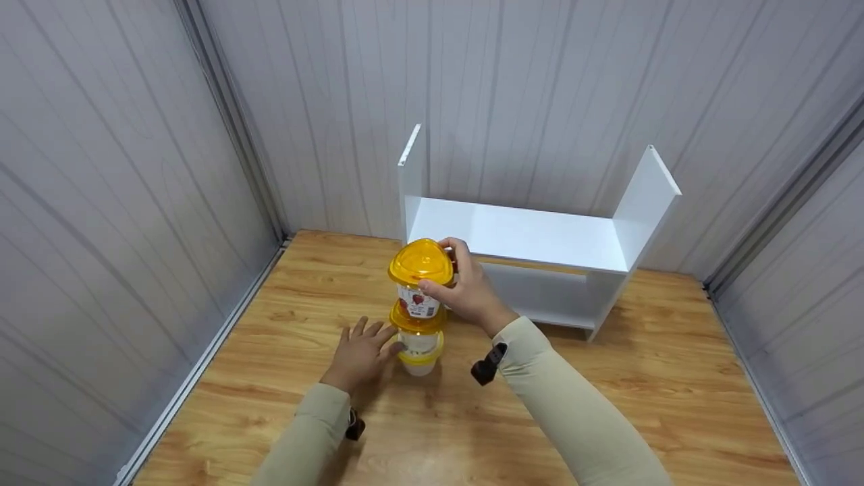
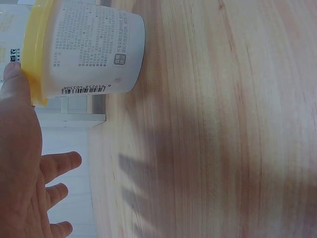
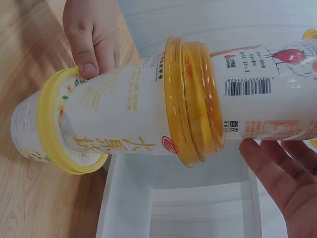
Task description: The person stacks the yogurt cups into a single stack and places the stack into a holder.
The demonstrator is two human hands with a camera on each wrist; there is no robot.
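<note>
Three yogurt cups stand stacked on the wooden tabletop. The bottom one is a white cup (image 2: pixel 94 49) with a flat yellow lid (image 3: pixel 47 124). On it rests the middle cup (image 3: pixel 116 111), capped by an amber plastic lid (image 3: pixel 190 101). My right hand (image 1: pixel 472 290) grips the top cup (image 1: pixel 418 302), which has strawberry pictures and a domed amber lid (image 1: pixel 422 262), with thumb and fingers on opposite sides. To the left of the stack, my left hand (image 1: pixel 361 354) has its fingers spread and its thumb against the lower part of the middle cup.
Behind and right of the cups stands a white two-level shelf (image 1: pixel 520 233) with upright side panels. The wooden tabletop (image 1: pixel 304 290) is bounded by pale panelled walls (image 1: pixel 324 101) at the back and both sides.
</note>
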